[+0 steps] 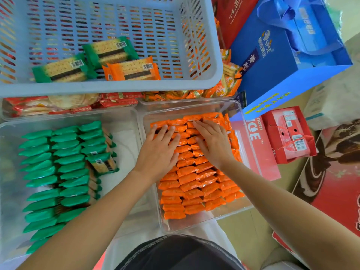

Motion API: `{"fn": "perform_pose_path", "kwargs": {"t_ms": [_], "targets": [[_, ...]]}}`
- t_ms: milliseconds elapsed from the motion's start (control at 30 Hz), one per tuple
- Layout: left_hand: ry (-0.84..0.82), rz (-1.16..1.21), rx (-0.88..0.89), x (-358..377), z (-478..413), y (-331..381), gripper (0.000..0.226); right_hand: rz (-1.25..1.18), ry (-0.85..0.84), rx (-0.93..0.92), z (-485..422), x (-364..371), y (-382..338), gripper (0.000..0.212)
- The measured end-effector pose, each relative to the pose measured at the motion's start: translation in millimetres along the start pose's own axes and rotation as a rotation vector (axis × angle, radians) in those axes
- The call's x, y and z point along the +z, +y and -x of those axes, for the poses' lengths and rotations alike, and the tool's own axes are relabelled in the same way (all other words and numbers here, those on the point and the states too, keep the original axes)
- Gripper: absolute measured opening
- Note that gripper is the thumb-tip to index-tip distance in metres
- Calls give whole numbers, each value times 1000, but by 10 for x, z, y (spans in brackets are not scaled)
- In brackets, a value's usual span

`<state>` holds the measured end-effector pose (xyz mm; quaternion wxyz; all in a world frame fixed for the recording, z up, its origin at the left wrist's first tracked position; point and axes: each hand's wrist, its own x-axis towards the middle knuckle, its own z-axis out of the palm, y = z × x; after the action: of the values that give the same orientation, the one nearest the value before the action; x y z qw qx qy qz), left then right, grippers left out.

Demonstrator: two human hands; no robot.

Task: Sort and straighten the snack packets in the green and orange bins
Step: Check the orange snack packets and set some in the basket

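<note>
A clear bin (pixel 247 152) on the right holds rows of orange snack packets (pixel 194 184) standing on edge. My left hand (pixel 159 151) and my right hand (pixel 212 143) both lie flat on the far rows of orange packets, fingers straight and spread. A second clear bin (pixel 124 131) on the left holds rows of green snack packets (pixel 56 172), with one green packet (pixel 103 163) lying loose and tilted beside the rows. A pale blue basket (pixel 116 87) at the top holds two green packets (pixel 109 51) and an orange packet (pixel 132 70) lying flat.
Behind the clear bins sit trays of red packets (pixel 68 104) and small orange-yellow packets (pixel 220 88). A blue gift bag (pixel 288 61), a red carton (pixel 290 135) and a pink box (pixel 261 151) crowd the right side. My dark-clothed lap (pixel 179 254) is at the bottom.
</note>
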<state>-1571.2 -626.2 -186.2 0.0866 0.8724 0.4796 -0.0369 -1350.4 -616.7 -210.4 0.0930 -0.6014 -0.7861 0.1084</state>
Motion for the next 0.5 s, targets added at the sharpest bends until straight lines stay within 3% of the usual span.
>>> {"fn": "perform_pose_path", "kwargs": {"t_ms": [133,233,500], "targets": [[-15,-9,-15,29,7,18,60,-93,111,26,-116,-95,-22,35],[-6,8,-26,30,7,8,58,-120,218,148,-258,-88,-53,26],[13,72,-34,28,-5,-11,54,-133,263,380,-428,48,-142,19]]}}
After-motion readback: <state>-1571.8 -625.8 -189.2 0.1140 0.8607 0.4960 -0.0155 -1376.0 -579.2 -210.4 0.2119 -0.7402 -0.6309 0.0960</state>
